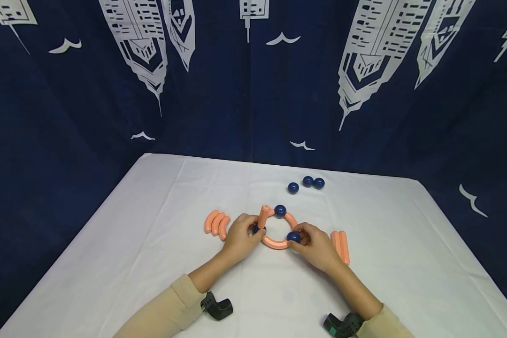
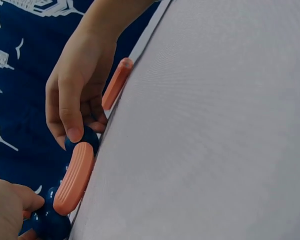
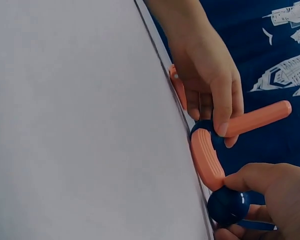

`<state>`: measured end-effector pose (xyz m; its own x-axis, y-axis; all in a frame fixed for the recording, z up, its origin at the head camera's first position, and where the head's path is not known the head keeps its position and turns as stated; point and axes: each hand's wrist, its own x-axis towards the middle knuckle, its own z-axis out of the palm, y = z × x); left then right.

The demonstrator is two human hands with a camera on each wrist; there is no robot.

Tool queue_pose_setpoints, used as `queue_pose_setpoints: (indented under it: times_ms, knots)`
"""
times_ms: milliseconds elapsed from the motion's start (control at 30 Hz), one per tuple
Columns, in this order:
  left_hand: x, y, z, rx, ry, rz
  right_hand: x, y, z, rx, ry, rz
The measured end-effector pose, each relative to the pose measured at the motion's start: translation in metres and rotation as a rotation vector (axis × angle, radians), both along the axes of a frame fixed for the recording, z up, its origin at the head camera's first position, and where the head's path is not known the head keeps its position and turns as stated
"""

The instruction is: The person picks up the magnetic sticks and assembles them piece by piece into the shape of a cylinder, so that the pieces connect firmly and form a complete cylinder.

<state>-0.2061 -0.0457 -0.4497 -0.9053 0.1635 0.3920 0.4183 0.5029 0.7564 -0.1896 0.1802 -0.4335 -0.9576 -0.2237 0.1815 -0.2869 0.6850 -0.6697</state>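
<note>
On the white table lies a ring of curved orange pieces (image 1: 274,243) joined by three dark blue balls. My left hand (image 1: 241,238) pinches the left ball (image 1: 256,229), mostly covered by fingers. A straight orange stick (image 1: 263,217) rises from that ball; it sticks out beyond the left hand's fingers (image 3: 222,107) in the right wrist view. My right hand (image 1: 314,245) grips the front-right ball (image 3: 229,206) between thumb and fingers. One curved piece (image 2: 75,180) links the two held balls. The third ball (image 1: 280,211) sits at the back of the ring, untouched.
Three loose curved orange pieces (image 1: 217,224) lie left of my left hand. Two straight orange sticks (image 1: 340,246) lie side by side to the right of my right hand. Three blue balls (image 1: 308,181) rest farther back. A dark blue patterned cloth (image 1: 219,103) hangs behind the table.
</note>
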Motion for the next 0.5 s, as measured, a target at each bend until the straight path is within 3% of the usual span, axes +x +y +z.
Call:
queue_pose_setpoints:
  times_ms: [233, 500]
  knots:
    - [-0.003, -0.002, -0.01, 0.026, 0.013, 0.027, 0.005, -0.005, -0.004, 0.011, 0.055, -0.001]
    - [-0.002, 0.0, -0.013, 0.016, -0.003, 0.013, 0.009, -0.002, -0.005, 0.006, 0.069, -0.011]
